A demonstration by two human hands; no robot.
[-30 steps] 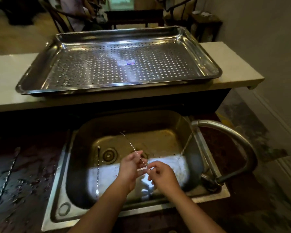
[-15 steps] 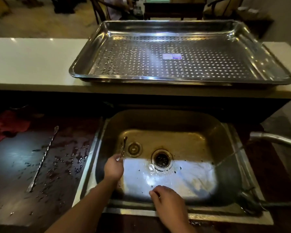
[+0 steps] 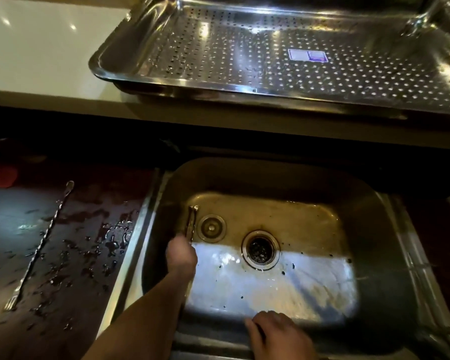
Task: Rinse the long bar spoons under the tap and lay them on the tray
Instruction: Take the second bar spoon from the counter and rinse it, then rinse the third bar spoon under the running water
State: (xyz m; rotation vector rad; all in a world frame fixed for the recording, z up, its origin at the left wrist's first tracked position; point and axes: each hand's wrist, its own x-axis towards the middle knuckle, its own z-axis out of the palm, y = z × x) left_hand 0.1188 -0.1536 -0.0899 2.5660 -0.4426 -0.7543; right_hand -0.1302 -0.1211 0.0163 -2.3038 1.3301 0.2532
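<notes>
Left hand (image 3: pixel 181 258) around bar spoons (image 3: pixel 192 221) in sink (image 3: pixel 379 229), right hand (image 3: pixel 278 336) at near rim

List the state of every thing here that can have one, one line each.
Sink: wet, drain open.
Tray: on the pale counter, no spoon in it.
Held spoon: in the sink, gripped by the left hand.
Counter spoon: lying flat on the wet dark counter, untouched.
Right hand: rests on the sink's near rim, holding nothing visible.

Twisted bar spoon (image 3: pixel 40 245) on wet counter (image 3: pixel 89 255), 2nd spoon (image 3: pixel 192 222) in sink (image 3: pixel 270 178), perf. tray (image 3: pixel 244 61) behind
</notes>
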